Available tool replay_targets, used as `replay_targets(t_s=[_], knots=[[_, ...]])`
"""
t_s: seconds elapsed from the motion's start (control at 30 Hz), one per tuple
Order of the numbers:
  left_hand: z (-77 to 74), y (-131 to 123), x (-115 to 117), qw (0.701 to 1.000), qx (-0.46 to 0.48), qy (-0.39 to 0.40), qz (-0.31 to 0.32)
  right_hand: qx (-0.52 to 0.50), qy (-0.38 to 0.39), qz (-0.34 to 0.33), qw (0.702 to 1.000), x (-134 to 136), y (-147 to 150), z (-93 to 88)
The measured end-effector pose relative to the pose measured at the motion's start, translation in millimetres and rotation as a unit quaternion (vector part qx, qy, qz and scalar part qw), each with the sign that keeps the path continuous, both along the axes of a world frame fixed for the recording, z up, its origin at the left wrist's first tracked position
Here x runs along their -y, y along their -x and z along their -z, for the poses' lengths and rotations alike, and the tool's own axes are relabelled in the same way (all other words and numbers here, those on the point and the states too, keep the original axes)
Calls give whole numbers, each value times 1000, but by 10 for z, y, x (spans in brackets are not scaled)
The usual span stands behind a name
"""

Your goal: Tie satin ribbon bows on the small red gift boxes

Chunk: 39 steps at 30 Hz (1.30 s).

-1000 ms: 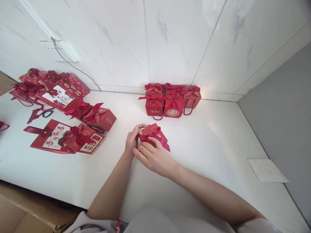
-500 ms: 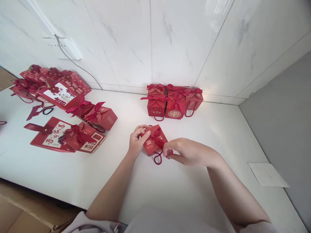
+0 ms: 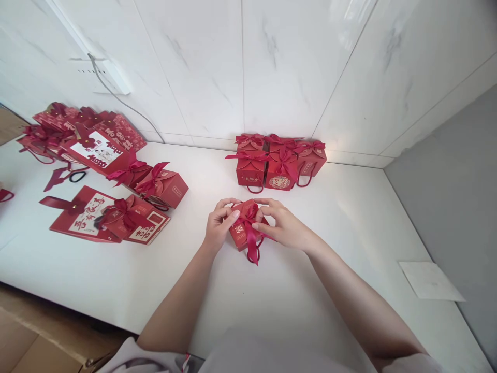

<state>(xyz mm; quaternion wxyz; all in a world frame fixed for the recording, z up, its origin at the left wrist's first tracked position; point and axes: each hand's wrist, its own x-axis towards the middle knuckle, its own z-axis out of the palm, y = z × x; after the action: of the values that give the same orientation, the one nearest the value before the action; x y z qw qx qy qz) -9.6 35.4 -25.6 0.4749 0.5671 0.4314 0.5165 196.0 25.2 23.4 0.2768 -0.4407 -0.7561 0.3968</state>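
A small red gift box (image 3: 239, 239) with gold characters sits on the white table in front of me. My left hand (image 3: 222, 223) grips its left side, the thumb resting on top. Across the box a red ribbon (image 3: 252, 243) is tied in a bow, and one tail hangs over the near side beside a dark red cord handle (image 3: 259, 254). My right hand (image 3: 280, 223) is at the bow on the right, its fingers curled and pinching the ribbon. Part of the bow lies hidden behind those fingers.
Several ribboned red boxes (image 3: 280, 171) stand together against the tiled wall. On the left are more red gift bags (image 3: 97, 147), a lying red bag (image 3: 83, 217) with a small box on it, and a black loop (image 3: 77, 176). A white card (image 3: 430, 280) lies at right.
My right hand has moved up and left from the ribbon's lower right end to the bow. A ribbon tail now hangs down the near side. The left hand keeps its hold.
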Motion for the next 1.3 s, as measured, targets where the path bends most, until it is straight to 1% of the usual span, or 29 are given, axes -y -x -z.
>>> replay_targets(t_s=[0.1, 0.17, 0.3, 0.4, 0.53, 0.67, 0.8, 0.93, 1.03, 1.13, 1.23, 1.3], knots=[[-5, -11, 9, 1000, -6, 0, -16, -30, -3, 43, 999, 7, -19, -44], [-5, -19, 14, 1000, -11, -1, -19, -45, 22, 55, 997, 18, -30, -73], [-4, -24, 15, 1000, -10, 3, -23, -55, 118, 35, 991, 27, -50, -95], [-9, -16, 8, 999, 23, 38, -29, -39, 134, 29, 990, -12, -100, -75], [-17, -12, 2, 993, 73, 91, -5, -65, 198, -31, 978, -107, -194, -20], [-21, -15, 4, 993, 68, 91, 8, -58, 239, -52, 968, -180, -271, 21], [-25, -5, -2, 995, 60, 80, 16, -24, 249, -86, 964, -225, -363, 28], [-15, 4, -16, 995, 55, 78, 17, 9, 245, -104, 964, -271, -477, 18], [5, 4, -24, 995, 58, 73, 18, 30, 246, -125, 961, -289, -579, -29], [9, 20, -29, 997, 45, 55, 24, 77, 260, -138, 953, -275, -727, -110], [-22, 51, -27, 998, 22, 42, 40, 145, 267, -119, 945, -237, -876, -188], [-50, 60, -18, 997, 21, 44, 58, 178, 227, -73, 955, -210, -903, -222]])
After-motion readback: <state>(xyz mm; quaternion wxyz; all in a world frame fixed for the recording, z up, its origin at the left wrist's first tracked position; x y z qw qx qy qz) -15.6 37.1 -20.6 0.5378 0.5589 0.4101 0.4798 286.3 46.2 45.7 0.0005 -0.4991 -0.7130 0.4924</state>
